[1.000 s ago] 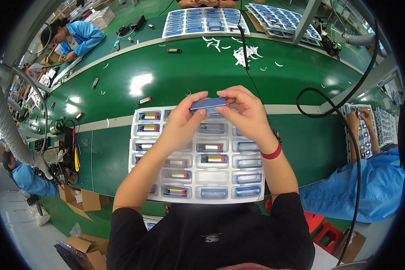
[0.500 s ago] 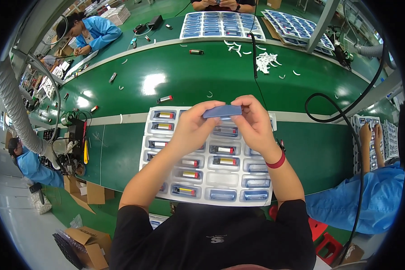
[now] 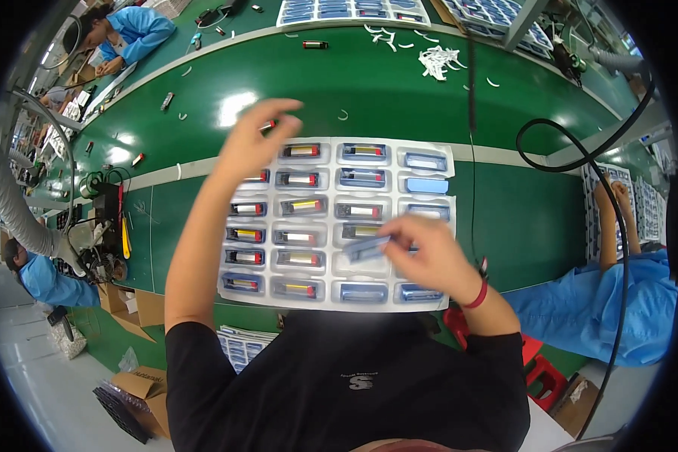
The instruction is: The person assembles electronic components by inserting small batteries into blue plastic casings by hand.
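Head view: tray filling, nearly complete

Green table (image 3: 399,98) carries a white tray (image 3: 337,220); most pockets are filled, one near-centre pocket looks empty. Left hand (image 3: 255,143) hovers half open over the far-left pockets, holding nothing. Right hand (image 3: 429,252) pinches a small blue part (image 3: 367,248) above that pocket.

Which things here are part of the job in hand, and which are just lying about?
In use:
right hand
small blue part it holds
white compartment tray
left hand raised over the tray

Lying about:
white scraps
black cable
cardboard boxes
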`<control>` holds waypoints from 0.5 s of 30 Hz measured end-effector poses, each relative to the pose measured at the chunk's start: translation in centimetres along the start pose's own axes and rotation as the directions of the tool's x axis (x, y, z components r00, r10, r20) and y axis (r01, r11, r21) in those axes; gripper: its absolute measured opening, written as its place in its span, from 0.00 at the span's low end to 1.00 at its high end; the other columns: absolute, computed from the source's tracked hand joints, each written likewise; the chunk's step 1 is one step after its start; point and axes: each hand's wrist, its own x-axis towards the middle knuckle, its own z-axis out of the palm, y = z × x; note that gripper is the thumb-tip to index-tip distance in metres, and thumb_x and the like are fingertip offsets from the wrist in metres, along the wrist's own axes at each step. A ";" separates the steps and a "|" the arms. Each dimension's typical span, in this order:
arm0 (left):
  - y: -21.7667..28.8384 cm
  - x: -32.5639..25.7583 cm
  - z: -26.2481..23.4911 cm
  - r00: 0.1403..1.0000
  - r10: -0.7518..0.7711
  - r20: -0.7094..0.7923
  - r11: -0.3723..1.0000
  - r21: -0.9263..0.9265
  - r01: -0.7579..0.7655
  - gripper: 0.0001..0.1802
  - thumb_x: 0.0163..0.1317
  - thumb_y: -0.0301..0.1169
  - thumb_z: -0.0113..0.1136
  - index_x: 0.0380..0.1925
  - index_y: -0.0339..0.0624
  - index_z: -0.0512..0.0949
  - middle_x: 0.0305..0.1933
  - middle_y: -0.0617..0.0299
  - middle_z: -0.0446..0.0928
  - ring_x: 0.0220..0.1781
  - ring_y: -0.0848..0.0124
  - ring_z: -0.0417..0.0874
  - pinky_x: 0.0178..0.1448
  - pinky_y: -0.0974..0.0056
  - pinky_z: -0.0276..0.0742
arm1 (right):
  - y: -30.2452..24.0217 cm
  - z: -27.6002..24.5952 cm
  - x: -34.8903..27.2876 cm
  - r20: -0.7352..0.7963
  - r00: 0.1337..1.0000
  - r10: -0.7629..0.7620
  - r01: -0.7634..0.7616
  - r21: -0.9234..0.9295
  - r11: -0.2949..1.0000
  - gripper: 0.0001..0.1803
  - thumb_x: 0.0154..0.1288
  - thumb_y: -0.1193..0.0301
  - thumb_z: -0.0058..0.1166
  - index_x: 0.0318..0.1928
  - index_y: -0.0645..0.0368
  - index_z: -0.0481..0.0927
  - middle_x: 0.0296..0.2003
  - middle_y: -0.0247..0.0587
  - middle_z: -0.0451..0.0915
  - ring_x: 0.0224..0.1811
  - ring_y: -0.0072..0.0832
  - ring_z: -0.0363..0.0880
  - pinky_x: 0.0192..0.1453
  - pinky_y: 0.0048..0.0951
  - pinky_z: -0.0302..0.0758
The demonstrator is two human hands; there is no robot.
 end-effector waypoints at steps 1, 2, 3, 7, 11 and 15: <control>-2.5 1.3 -0.5 0.989 -0.103 -0.102 0.983 0.141 0.117 0.20 0.65 0.35 0.66 0.57 0.43 0.83 0.57 0.47 0.83 0.55 0.59 0.85 0.60 0.58 0.79 | 0.1 1.0 -1.1 0.028 1.000 -0.006 0.006 -0.026 1.000 0.08 0.62 0.77 0.65 0.42 0.62 0.83 0.31 0.39 0.82 0.28 0.27 0.80 0.37 0.27 0.77; -6.7 1.8 -1.6 0.989 -0.096 -0.112 0.931 0.342 0.129 0.21 0.65 0.37 0.66 0.57 0.43 0.83 0.57 0.46 0.83 0.56 0.57 0.85 0.60 0.57 0.80 | 0.1 1.7 -1.8 0.064 0.998 -0.026 0.030 -0.048 0.998 0.07 0.61 0.76 0.65 0.40 0.61 0.84 0.29 0.41 0.81 0.26 0.32 0.80 0.34 0.29 0.77; -10.9 1.7 -2.2 0.988 -0.093 -0.123 0.834 0.533 0.145 0.22 0.64 0.38 0.65 0.57 0.42 0.83 0.56 0.44 0.83 0.56 0.55 0.85 0.60 0.56 0.80 | 0.7 2.4 -2.2 0.068 0.997 -0.035 0.038 -0.041 0.998 0.07 0.61 0.76 0.65 0.40 0.61 0.84 0.29 0.41 0.81 0.26 0.32 0.80 0.34 0.29 0.77; -15.7 2.7 -1.4 0.835 -0.527 0.158 0.799 0.426 0.424 0.24 0.60 0.39 0.67 0.55 0.42 0.84 0.54 0.41 0.83 0.56 0.48 0.85 0.62 0.54 0.80 | 2.3 3.3 -2.5 0.041 0.969 -0.245 0.247 -0.278 0.928 0.06 0.59 0.73 0.66 0.36 0.59 0.84 0.31 0.41 0.81 0.34 0.38 0.80 0.42 0.38 0.78; -15.4 3.7 -0.8 0.918 -0.379 0.117 0.802 0.536 0.263 0.18 0.60 0.36 0.68 0.48 0.38 0.85 0.45 0.45 0.86 0.46 0.52 0.87 0.54 0.55 0.81 | 1.7 1.9 -1.3 0.125 0.962 -0.243 0.273 -0.374 0.887 0.08 0.60 0.69 0.66 0.35 0.60 0.83 0.37 0.42 0.79 0.39 0.40 0.80 0.45 0.40 0.78; -12.1 3.6 -0.6 0.933 -0.361 0.006 0.805 0.508 0.308 0.17 0.62 0.35 0.69 0.48 0.37 0.83 0.43 0.46 0.86 0.43 0.53 0.87 0.50 0.55 0.81 | 1.3 0.1 2.6 0.070 0.959 -0.275 0.284 -0.233 0.930 0.11 0.61 0.71 0.67 0.43 0.59 0.85 0.41 0.41 0.79 0.41 0.37 0.79 0.42 0.36 0.77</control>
